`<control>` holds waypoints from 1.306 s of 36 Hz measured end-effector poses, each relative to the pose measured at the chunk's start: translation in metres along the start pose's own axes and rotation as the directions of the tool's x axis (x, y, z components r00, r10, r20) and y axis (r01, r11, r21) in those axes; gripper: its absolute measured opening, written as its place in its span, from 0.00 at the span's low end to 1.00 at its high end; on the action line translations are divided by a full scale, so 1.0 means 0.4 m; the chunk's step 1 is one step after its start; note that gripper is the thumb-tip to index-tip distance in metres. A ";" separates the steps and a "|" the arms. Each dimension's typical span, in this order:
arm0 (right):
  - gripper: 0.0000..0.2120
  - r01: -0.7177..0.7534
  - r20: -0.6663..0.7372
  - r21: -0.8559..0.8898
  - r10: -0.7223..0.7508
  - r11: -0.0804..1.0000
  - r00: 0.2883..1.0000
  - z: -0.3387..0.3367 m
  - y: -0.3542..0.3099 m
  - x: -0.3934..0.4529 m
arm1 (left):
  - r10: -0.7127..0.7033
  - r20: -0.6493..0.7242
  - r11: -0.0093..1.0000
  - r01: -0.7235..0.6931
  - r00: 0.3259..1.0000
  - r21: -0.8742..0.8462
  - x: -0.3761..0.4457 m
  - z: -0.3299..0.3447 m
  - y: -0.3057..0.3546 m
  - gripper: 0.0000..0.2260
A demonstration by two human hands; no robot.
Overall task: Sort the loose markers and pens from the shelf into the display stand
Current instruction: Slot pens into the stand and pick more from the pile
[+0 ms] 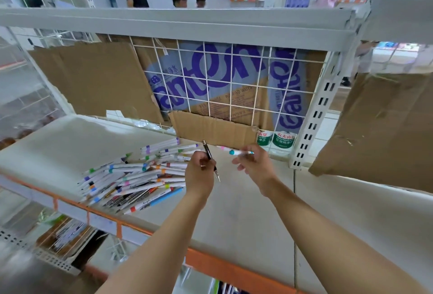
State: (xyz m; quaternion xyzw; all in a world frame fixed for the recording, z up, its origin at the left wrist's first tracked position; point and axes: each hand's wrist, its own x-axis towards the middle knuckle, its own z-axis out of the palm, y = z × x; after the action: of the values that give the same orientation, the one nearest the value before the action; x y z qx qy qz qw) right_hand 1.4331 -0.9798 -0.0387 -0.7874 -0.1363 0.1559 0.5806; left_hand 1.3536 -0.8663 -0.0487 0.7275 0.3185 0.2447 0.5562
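A heap of loose white markers with coloured bands and some dark pens [138, 176] lies on the white shelf [70, 143], left of my hands. My left hand [199, 174] grips a thin dark pen [209, 156] that points up and away, its tip sticking out below my fingers. My right hand [254, 161] pinches a white marker with a teal band [234, 152], held roughly level above the shelf. No display stand is in view.
A wire grid back panel [222, 82] backed with cardboard closes the shelf's rear. A torn cardboard flap [210, 129] stands just behind my hands. An orange-edged shelf front [210, 263] runs below my forearms. A cardboard sheet [379, 129] hangs on the right. People stand far behind.
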 end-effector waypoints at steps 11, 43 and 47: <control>0.09 0.205 -0.307 -0.468 -0.376 0.860 0.875 -0.079 0.021 -0.039 | 0.249 -0.080 0.955 -0.230 0.965 0.189 -0.031 0.023 0.011 0.04; 0.09 -0.095 -0.882 -0.378 -0.327 0.921 0.340 -0.358 0.129 -0.465 | 0.463 0.560 0.878 -0.440 0.687 -0.187 -0.176 0.137 0.088 0.06; 0.11 -0.149 -0.911 -0.369 -0.325 0.917 0.255 -0.412 0.146 -0.562 | 0.436 0.639 0.897 -0.363 0.633 -0.253 -0.273 0.194 0.125 0.04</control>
State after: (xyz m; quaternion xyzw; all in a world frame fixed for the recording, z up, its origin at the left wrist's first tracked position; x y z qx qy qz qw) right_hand 1.2960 -1.2294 -0.0293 -0.8047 0.1728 -0.4188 0.3838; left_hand 1.3442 -1.0063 -0.0209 0.7887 -0.0898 0.0934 0.6010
